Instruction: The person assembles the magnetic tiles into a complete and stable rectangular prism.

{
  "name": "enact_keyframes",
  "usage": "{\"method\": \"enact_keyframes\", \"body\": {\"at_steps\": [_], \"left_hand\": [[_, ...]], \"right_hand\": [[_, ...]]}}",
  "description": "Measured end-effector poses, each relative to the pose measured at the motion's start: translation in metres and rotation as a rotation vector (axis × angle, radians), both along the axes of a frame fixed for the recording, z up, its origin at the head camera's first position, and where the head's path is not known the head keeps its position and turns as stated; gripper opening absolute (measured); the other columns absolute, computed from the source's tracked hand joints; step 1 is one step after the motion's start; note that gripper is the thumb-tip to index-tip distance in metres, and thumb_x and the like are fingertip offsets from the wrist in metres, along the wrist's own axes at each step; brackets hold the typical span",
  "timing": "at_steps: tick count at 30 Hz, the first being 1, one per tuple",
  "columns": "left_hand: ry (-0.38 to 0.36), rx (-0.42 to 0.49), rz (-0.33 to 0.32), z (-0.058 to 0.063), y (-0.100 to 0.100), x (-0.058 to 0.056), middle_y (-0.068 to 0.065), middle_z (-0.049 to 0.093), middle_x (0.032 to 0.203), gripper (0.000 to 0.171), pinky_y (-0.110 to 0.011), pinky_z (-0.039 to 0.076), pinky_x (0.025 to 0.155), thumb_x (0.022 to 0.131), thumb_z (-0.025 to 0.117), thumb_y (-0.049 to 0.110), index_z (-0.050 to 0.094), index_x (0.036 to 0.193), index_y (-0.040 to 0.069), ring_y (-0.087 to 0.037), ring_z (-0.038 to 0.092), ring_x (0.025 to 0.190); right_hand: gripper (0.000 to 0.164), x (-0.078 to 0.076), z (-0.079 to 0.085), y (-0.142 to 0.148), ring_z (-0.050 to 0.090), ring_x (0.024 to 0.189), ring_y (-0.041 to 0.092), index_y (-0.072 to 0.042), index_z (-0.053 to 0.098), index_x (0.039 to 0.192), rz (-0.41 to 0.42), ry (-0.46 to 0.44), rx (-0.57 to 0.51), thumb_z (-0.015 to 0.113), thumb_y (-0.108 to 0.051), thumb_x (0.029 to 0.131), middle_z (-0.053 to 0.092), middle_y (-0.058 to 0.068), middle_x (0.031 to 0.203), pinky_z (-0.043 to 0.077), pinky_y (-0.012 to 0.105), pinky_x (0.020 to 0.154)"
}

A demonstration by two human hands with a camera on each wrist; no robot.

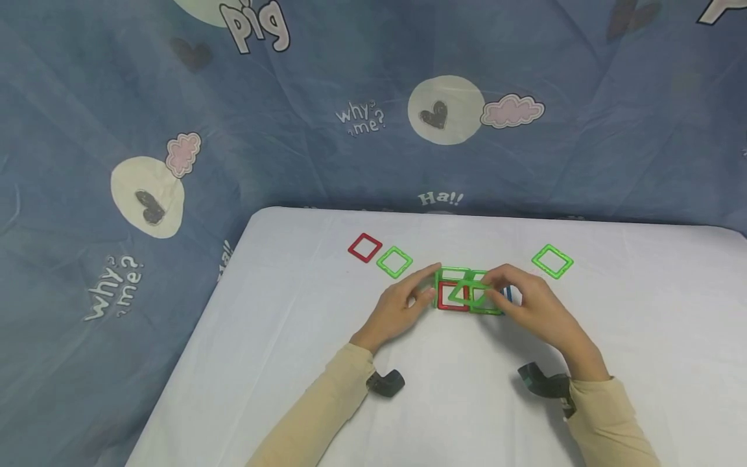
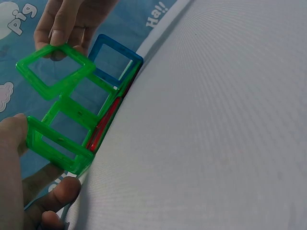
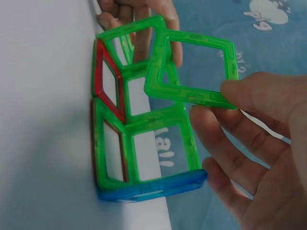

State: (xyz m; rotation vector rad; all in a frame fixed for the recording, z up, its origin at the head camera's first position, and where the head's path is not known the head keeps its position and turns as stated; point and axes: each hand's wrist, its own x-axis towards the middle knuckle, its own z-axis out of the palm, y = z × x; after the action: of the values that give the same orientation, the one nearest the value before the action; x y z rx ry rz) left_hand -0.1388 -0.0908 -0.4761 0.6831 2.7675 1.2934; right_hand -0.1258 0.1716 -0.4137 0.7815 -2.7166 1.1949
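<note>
A low structure of square magnetic tiles stands on the table, with a red tile [image 1: 452, 307] and a green tile [image 1: 486, 311] along its front. A blue tile [image 3: 153, 186] closes its right end, and a green tile [image 2: 60, 143] stands at its left end. My right hand [image 1: 528, 298] pinches a loose green square tile [image 3: 192, 37] by one edge, tilted above the structure. In the head view, part of the structure shows through that tile. My left hand [image 1: 399, 308] touches the structure's left end with its index finger extended. The thumb is beside that end.
On the white table [image 1: 327, 402], a red square tile [image 1: 365, 248] and a green square tile [image 1: 394, 262] lie behind my left hand. Another green tile [image 1: 552, 261] lies at the back right. A blue printed cloth [image 1: 292, 130] hangs behind the table's far edge.
</note>
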Motion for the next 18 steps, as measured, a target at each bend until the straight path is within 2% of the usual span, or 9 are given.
{"method": "enact_keyframes", "body": {"at_steps": [8, 18], "left_hand": [[0.016, 0.003, -0.008, 0.0, -0.001, -0.001, 0.01, 0.051, 0.085, 0.047, -0.024, 0.04, 0.061, 0.096, 0.042, 0.051, 0.033, 0.142, 0.047, -0.006, 0.046, 0.067], [0.003, 0.006, -0.005, -0.001, -0.003, 0.0, 0.01, 0.052, 0.085, 0.047, -0.025, 0.041, 0.065, 0.096, 0.042, 0.053, 0.032, 0.141, 0.049, -0.006, 0.047, 0.069]], "right_hand": [[0.023, 0.0, -0.004, -0.006, 0.06, 0.085, 0.005, -0.015, 0.061, 0.105, 0.033, 0.051, 0.031, 0.068, -0.006, 0.085, 0.068, -0.004, 0.095, 0.052, 0.036, 0.074], [0.022, 0.004, -0.007, -0.014, 0.062, 0.087, 0.009, -0.014, 0.062, 0.104, 0.037, 0.043, 0.069, 0.069, -0.008, 0.084, 0.067, -0.006, 0.094, 0.05, 0.042, 0.08]]}}
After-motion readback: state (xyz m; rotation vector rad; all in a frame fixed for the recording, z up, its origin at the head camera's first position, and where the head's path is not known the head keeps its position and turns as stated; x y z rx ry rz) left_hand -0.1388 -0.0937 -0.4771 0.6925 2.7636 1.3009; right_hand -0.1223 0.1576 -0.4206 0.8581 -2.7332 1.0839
